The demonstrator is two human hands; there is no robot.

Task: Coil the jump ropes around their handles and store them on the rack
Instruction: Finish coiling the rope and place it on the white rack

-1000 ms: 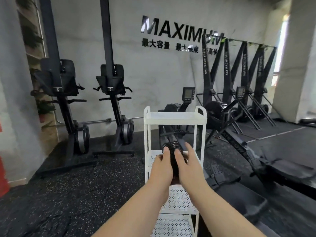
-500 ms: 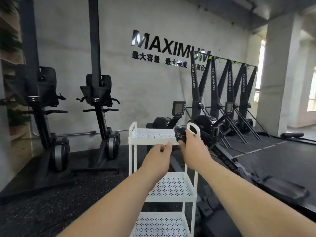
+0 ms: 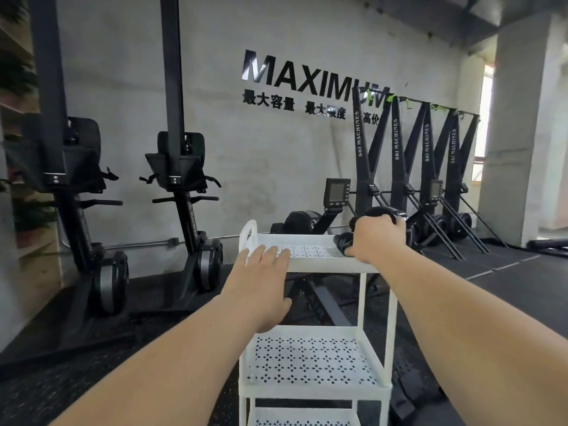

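A white three-tier rack (image 3: 322, 265) with perforated shelves stands in front of me. My right hand (image 3: 376, 239) grips a black coiled jump rope (image 3: 342, 241) and holds it down on the right end of the top shelf. Most of the rope is hidden under the hand. My left hand (image 3: 259, 284) hovers with straight fingers over the front left edge of the top shelf, holding nothing. The middle shelf (image 3: 307, 355) carries nothing.
Two upright black machines (image 3: 181, 186) stand at the left along the concrete wall. A rower (image 3: 322, 210) and several ski machines (image 3: 430, 186) are behind and right of the rack. The floor is black rubber (image 3: 92, 373). A concrete pillar (image 3: 510, 133) rises at the right.
The right hand carried the coiled rope from in front of the middle shelf up onto the top shelf. The left hand let go of it and opened. My view came closer to the rack.
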